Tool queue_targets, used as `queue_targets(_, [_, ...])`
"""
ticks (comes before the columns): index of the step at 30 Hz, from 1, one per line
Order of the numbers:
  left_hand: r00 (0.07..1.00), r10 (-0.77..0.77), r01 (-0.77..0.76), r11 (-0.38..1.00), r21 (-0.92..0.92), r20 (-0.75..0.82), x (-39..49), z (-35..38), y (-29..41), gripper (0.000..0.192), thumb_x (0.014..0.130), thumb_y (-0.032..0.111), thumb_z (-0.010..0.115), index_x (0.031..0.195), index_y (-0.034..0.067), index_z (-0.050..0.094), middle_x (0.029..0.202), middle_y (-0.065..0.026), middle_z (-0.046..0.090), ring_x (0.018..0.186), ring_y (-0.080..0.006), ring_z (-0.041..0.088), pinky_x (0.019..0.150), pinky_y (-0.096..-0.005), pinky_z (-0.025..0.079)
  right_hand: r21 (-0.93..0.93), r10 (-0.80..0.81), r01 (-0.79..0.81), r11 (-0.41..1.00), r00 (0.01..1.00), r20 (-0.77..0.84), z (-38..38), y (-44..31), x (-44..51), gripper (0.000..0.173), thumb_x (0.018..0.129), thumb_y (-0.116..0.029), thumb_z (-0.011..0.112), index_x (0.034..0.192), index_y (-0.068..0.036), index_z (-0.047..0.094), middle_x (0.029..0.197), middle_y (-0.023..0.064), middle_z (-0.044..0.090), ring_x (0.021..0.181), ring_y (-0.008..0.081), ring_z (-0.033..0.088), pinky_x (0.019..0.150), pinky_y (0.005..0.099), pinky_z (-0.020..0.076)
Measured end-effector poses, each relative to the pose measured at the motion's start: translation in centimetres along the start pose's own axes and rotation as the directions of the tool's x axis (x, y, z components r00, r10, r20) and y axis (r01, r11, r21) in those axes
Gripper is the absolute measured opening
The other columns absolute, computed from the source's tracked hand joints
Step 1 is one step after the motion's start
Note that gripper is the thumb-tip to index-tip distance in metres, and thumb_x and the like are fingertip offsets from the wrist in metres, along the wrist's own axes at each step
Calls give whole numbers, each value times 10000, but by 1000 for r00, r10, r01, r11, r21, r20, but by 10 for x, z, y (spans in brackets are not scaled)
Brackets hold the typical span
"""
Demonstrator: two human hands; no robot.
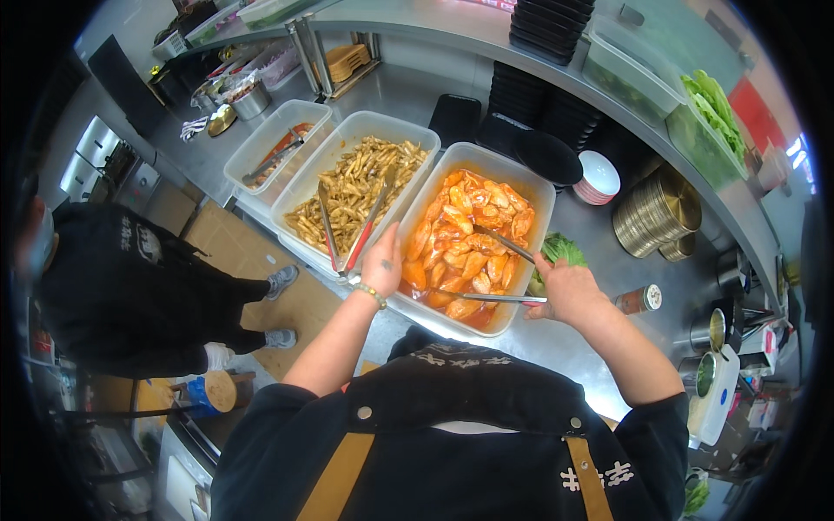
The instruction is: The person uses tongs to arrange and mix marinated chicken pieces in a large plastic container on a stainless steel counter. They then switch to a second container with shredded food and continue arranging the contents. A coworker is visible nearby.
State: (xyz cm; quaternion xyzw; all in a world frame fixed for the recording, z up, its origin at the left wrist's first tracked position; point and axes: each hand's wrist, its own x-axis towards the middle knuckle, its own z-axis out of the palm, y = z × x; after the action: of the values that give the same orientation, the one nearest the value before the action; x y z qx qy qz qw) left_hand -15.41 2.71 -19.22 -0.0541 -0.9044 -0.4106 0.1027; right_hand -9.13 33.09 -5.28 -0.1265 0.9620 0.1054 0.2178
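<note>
Before me a translucent plastic tub (545, 215) holds chicken wing pieces (474, 257) in orange-red marinade. My right hand (572, 291) grips metal tongs (505, 298) at the tub's right side; their arms are spread and their tips reach among the pieces. Against the near left wall of this tub rests my left hand (384, 262), fingers extended and a beaded bracelet on the wrist. Just left stands a second tub (293, 207) of brownish chicken feet (365, 185), with red-handled tongs (362, 244) lying spread on top. Farther left, a smaller tub (313, 117) contains reddish sauce and another pair of tongs (273, 158).
Lettuce (564, 250) lies right of the marinade tub, near a shaker jar (638, 299). Bowls (598, 177), gold-coloured metal dishes (655, 211) and black trays (455, 117) stand behind. A metal shelf (417, 31) overhangs the counter. Another person (150, 286) stands at left.
</note>
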Motion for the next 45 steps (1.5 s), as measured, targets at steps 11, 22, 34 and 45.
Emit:
queue_targets(11, [999, -26, 28, 996, -84, 20, 1, 3, -8, 358, 990, 197, 421, 1311, 60, 497, 1109, -253, 622, 1051, -393, 599, 892, -419, 473, 49, 4, -6, 999, 999, 42, 6, -16, -19, 1151, 622, -577, 792, 1463, 0, 257, 1124, 233, 577, 998, 309, 628, 823, 364, 514])
queue_targets(22, [995, -62, 82, 942, -326, 72, 4, 6, -15, 374, 994, 172, 424, 1302, -26, 499, 1191, -230, 613, 1125, -307, 588, 970, -351, 436, 335, 63, -58, 941, 998, -6, -8, -26, -44, 910, 696, -336, 774, 1399, 48, 342, 937, 263, 608, 888, 374, 629, 769, 412, 502])
queue_targets(34, [914, -10, 239, 820, -520, 404, -18, -24, -16, 603, 987, 198, 406, 1480, -44, 158, 1496, -255, 293, 1398, -313, 292, 1130, -342, 250, 461, 493, -453, 763, 869, 37, -19, -116, 8, 650, 785, -366, 703, 1181, 108, 501, 821, 251, 661, 816, 396, 652, 737, 444, 528])
queue_targets(45, [337, 203, 441, 828, -345, 919, -15, -93, -42, 987, 935, 315, 562, 1439, -40, -209, 1511, -357, 83, 1422, -370, 201, 1099, -372, 309, 572, 625, -557, 602, 775, 98, -62, -175, -5, 615, 791, -391, 690, 1137, 97, 545, 871, 309, 640, 876, 443, 630, 787, 474, 495])
